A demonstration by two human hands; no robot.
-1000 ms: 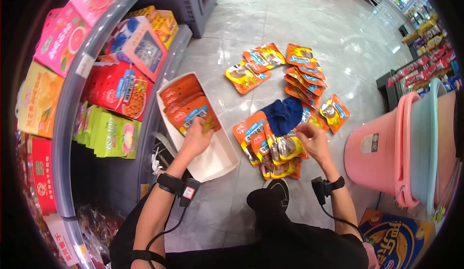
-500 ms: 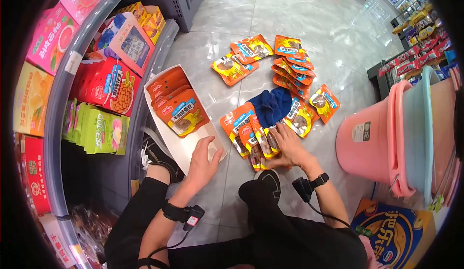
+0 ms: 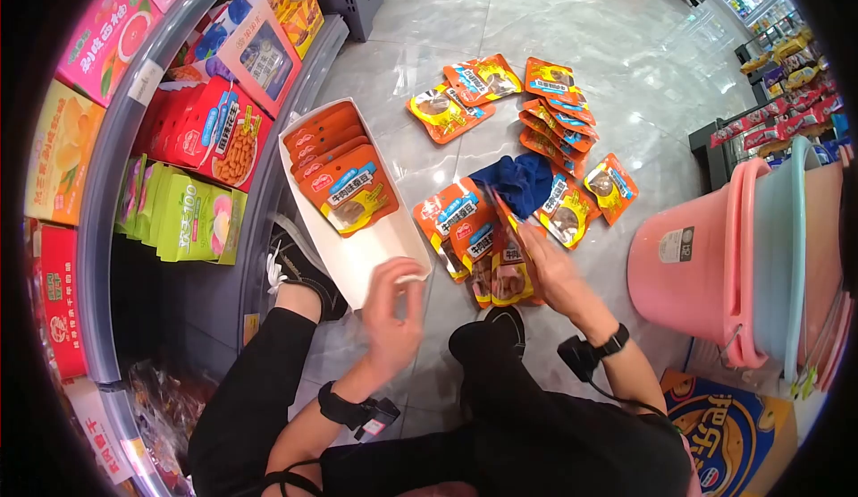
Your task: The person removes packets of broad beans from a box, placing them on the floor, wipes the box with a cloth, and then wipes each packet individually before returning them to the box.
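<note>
My right hand (image 3: pixel 556 275) grips an orange snack packet (image 3: pixel 502 209), seen almost edge-on and tilted up from the floor. Beneath and beside it lie several similar packets (image 3: pixel 447 213) in an overlapping row, with a crumpled dark blue cloth (image 3: pixel 518 182) at their far side. My left hand (image 3: pixel 393 318), blurred, hovers at the near end of a white open box (image 3: pixel 375 256); its fingers are curved, thumb apart, and nothing shows in them. Inside the box's far part several orange packets (image 3: pixel 347 189) stand leaning in a row.
More packets form a fanned pile (image 3: pixel 556 126) and a loose pair (image 3: pixel 465 95) farther out on the floor. Shelves of boxed snacks (image 3: pixel 210 130) rise at left. Stacked buckets (image 3: pixel 688 247) and a blue carton (image 3: pixel 724 425) stand at right.
My right hand has raised a packet's edge off the row. My left hand has drawn back slightly towards me, with its fingers more curled. The view has shifted a little.
</note>
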